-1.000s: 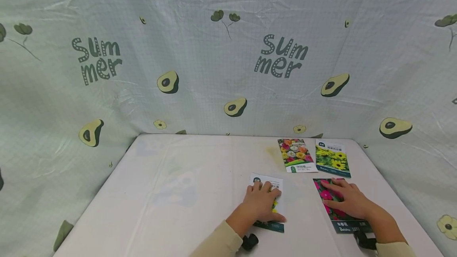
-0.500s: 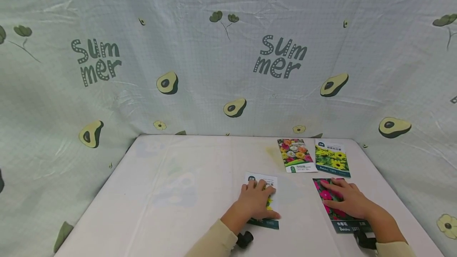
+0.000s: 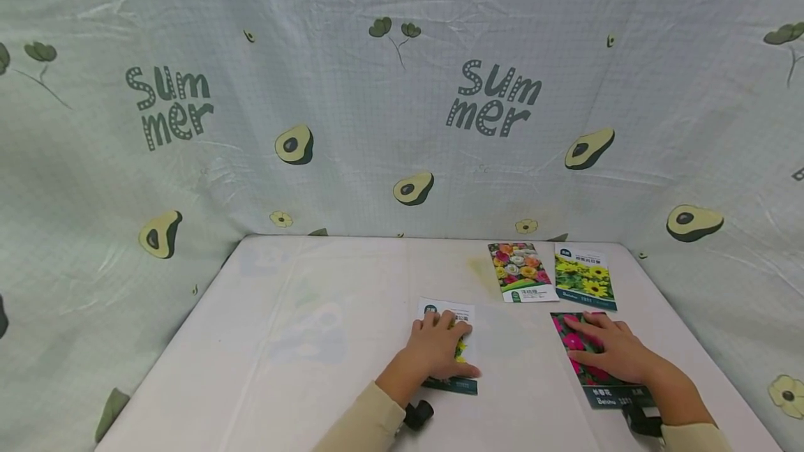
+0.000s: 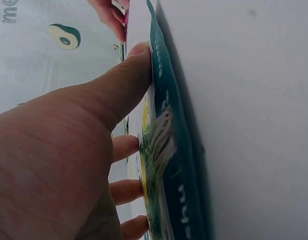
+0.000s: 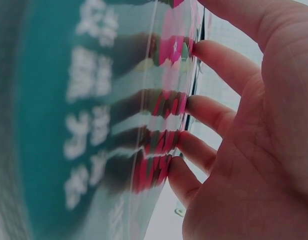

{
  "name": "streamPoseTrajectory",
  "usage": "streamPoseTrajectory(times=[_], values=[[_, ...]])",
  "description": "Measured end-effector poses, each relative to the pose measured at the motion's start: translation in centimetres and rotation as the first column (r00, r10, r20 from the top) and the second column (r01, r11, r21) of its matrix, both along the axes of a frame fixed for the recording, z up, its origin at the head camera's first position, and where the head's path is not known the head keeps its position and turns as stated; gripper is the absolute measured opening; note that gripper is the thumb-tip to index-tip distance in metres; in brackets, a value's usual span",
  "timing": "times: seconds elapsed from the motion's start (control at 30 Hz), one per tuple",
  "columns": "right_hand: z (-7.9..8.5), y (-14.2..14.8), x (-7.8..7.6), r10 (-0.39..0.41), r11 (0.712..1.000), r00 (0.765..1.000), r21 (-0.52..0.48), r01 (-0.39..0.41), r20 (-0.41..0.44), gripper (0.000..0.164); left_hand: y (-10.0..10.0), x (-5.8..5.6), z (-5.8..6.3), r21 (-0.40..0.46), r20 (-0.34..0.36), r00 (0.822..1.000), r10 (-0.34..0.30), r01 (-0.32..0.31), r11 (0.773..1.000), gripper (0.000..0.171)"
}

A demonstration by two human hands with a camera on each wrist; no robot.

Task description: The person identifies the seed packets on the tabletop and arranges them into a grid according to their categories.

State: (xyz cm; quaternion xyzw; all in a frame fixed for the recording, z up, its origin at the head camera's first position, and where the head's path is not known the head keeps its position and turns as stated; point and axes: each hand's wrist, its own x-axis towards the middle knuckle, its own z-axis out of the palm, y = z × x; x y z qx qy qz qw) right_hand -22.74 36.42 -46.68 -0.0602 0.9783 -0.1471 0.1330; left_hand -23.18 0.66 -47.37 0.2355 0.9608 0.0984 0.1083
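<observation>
In the head view my left hand (image 3: 433, 353) lies over a flower seed packet (image 3: 457, 386) with a white top, yellow blooms and a dark teal bottom strip. The left wrist view shows the thumb and fingertips pressing on the face of that packet (image 4: 169, 85), which lies along the table. My right hand (image 3: 618, 353) rests spread on a second seed packet (image 3: 606, 397) with pink flowers and a dark bottom strip. In the right wrist view its fingertips touch the glossy front of the pink-flowered packet (image 5: 49, 125), and their reflections show there.
Behind the right hand lie two more seed packets: one with mixed coloured blooms (image 3: 521, 270), one with yellow flowers (image 3: 586, 277). The white table (image 3: 251, 340) ends at a printed avocado curtain (image 3: 352, 103). A black wrist device (image 3: 419, 414) sits below the left hand.
My left hand has slid its packet leftward and slightly away across the table. My right hand and the other packets have stayed in place.
</observation>
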Motion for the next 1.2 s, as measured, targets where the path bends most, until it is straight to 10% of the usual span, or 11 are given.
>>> streamPoseTrajectory(times=[1.2], values=[[0.0,0.0,0.1,0.002,1.0,1.0,-0.007,-0.002,-0.001,0.084,-4.0,-1.2,0.0,0.04,-0.003,0.999,0.04,-0.04,0.998,0.079]])
